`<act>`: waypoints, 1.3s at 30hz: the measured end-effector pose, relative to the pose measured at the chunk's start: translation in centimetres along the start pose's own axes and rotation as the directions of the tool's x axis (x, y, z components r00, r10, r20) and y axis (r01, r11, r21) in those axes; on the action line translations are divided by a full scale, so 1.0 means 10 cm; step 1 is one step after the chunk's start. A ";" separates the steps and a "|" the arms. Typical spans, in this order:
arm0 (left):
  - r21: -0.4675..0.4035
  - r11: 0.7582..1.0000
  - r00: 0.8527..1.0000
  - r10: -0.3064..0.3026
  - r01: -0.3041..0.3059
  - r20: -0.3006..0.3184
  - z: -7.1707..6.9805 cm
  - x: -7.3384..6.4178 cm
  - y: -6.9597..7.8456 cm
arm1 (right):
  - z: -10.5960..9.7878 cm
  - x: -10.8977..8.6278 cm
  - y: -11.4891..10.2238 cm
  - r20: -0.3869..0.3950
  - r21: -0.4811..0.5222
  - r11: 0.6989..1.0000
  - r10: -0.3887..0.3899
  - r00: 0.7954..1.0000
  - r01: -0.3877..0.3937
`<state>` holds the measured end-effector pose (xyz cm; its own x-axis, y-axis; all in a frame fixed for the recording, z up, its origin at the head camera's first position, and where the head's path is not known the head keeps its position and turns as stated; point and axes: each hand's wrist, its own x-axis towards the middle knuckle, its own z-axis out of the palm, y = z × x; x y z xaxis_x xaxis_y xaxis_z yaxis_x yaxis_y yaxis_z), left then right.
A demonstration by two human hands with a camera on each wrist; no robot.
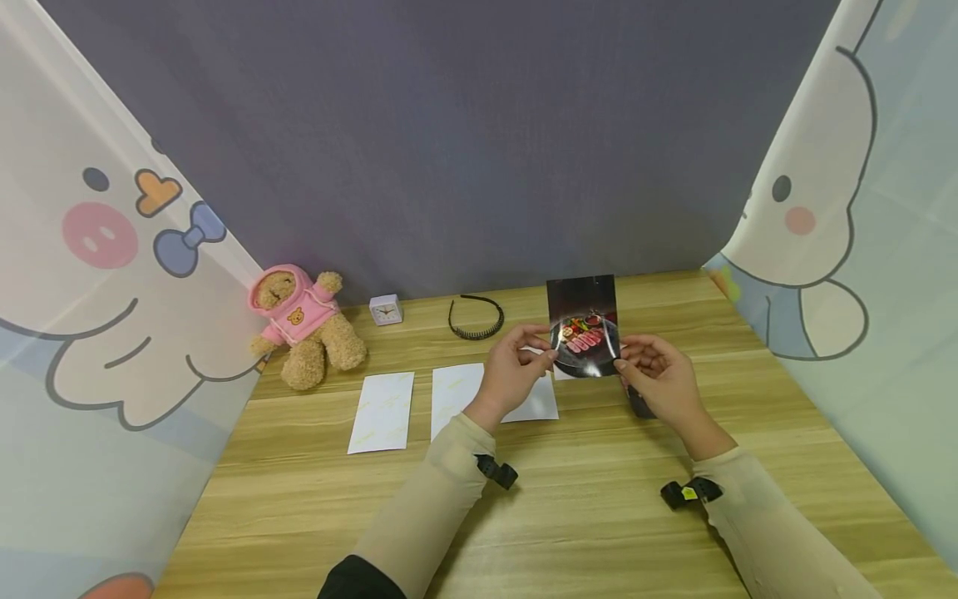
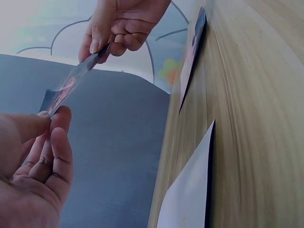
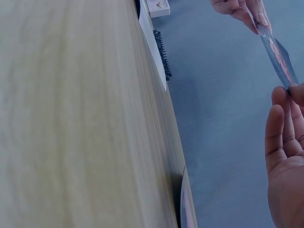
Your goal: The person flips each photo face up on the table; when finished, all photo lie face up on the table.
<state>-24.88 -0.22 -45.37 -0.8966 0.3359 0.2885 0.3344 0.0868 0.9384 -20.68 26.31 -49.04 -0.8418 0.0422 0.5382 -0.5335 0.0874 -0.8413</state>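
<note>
A glossy photo print [image 1: 584, 329] of sliced meat and vegetables on a dark plate is held up above the table, picture side toward the head camera. My left hand [image 1: 512, 370] pinches its left edge near the lower corner between thumb and fingers. On the opposite edge, my right hand [image 1: 662, 383] pinches it the same way. The left wrist view shows the print [image 2: 66, 85] nearly edge-on and slightly bowed between both hands. Below my right hand, another dark print [image 1: 639, 404] lies on the table, mostly covered by that hand.
White sheets with faint yellow marks lie on the wooden table, one at left [image 1: 382, 412] and others [image 1: 455, 395] partly behind my left hand. Along the back are a teddy bear [image 1: 303, 324] in a pink hoodie, a small white clock [image 1: 386, 310] and a black headband [image 1: 476, 334].
</note>
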 end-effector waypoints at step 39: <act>0.093 0.995 0.995 -0.046 0.037 0.089 -0.02 -0.01 -0.11 | -0.02 0.01 0.05 0.036 -0.085 0.983 0.169 0.985 -0.166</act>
<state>-25.24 -0.53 -46.40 -0.8814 0.4140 0.2273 0.3263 0.1858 0.9268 -21.02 26.54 -49.34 -0.9223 0.0206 0.3860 -0.3778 0.1631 -0.9114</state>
